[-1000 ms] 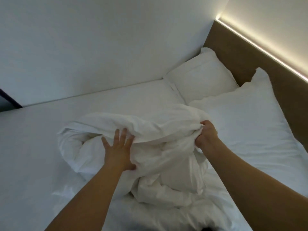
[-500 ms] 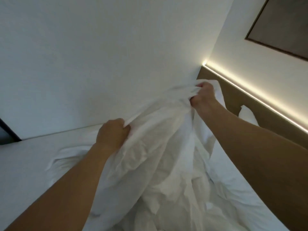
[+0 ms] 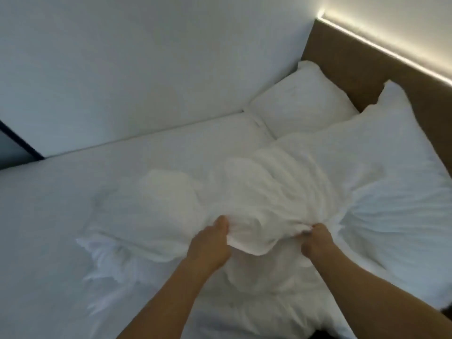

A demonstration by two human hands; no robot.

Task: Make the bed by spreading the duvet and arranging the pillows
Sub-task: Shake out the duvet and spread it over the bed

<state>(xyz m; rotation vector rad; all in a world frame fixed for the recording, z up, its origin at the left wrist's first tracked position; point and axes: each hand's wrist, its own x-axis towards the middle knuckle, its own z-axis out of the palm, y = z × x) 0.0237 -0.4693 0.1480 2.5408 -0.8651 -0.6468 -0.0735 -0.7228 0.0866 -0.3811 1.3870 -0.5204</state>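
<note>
A crumpled white duvet point(image 3: 244, 192) lies bunched in the middle of the bed, blurred by motion. My left hand point(image 3: 210, 243) grips its near edge with curled fingers. My right hand point(image 3: 315, 241) pinches the same edge a little to the right. Two white pillows lie at the head of the bed: the far pillow point(image 3: 300, 106) sits against the wall corner, and the near pillow point(image 3: 381, 157) lies partly under the duvet's right end.
The bed's white sheet point(image 3: 61, 216) stretches left to a white wall point(image 3: 146, 57). A brown headboard point(image 3: 354, 57) with a lit strip point(image 3: 391, 55) runs along the right. A dark frame edge point(image 3: 17, 140) shows at far left.
Both hands lifted the duvet high, then swung it down toward me. The duvet now lies lower and flatter on the bed, and my hands hold its near edge closer together.
</note>
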